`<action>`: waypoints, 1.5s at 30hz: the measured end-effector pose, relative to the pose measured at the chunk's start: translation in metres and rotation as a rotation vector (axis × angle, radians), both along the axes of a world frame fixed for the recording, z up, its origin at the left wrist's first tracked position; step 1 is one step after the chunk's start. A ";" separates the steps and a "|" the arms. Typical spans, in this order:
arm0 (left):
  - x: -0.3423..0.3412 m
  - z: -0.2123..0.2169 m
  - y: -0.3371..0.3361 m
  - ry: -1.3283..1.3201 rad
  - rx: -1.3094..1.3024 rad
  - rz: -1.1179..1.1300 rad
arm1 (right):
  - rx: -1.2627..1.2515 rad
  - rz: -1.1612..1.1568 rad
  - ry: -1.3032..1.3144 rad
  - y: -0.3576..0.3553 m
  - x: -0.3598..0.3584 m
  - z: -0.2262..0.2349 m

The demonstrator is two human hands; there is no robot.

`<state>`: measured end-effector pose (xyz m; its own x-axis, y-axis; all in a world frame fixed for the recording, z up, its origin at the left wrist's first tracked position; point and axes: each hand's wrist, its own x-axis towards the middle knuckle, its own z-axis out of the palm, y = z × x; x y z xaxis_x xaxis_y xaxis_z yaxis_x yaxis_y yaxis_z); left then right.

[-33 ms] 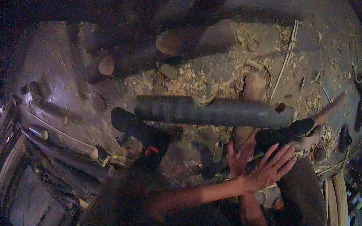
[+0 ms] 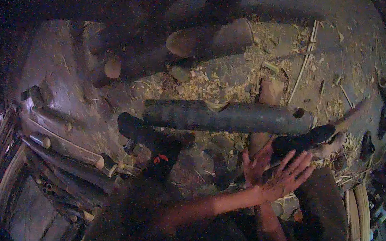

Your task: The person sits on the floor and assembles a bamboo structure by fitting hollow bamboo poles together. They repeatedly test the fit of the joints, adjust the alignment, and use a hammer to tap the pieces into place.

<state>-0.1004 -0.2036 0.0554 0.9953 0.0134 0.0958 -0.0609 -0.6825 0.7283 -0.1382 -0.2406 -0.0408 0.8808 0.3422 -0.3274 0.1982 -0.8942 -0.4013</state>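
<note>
Crossing hands (image 2: pixel 286 178) — gap before log (image 2: pixel 231 118)

Before me: dusty grey-brown floor (image 2: pixel 363 46), pale wood chips (image 2: pixel 201 84) strewn mid-frame, thin split strips (image 2: pixel 310 48) upper right, flat wooden block (image 2: pixel 271 92) right of centre.

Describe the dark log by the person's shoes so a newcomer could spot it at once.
Find the floor strewn with pale wood chips. Across it, just beyond the two dark shoes, a dark log lies nearly left to right. Unlike the farther logs with pale cut ends, it has a round hole near its right end and a pale notch about midway.
</note>
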 end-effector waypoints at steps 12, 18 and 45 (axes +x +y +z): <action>0.017 -0.073 0.123 0.162 0.783 0.255 | 0.068 0.085 -0.167 -0.002 0.001 -0.007; 0.020 -0.074 0.139 0.344 0.538 0.116 | 0.006 0.097 -0.268 -0.005 -0.004 -0.014; 0.013 -0.089 0.140 0.205 0.641 0.133 | 0.022 0.019 -0.105 -0.014 -0.003 0.000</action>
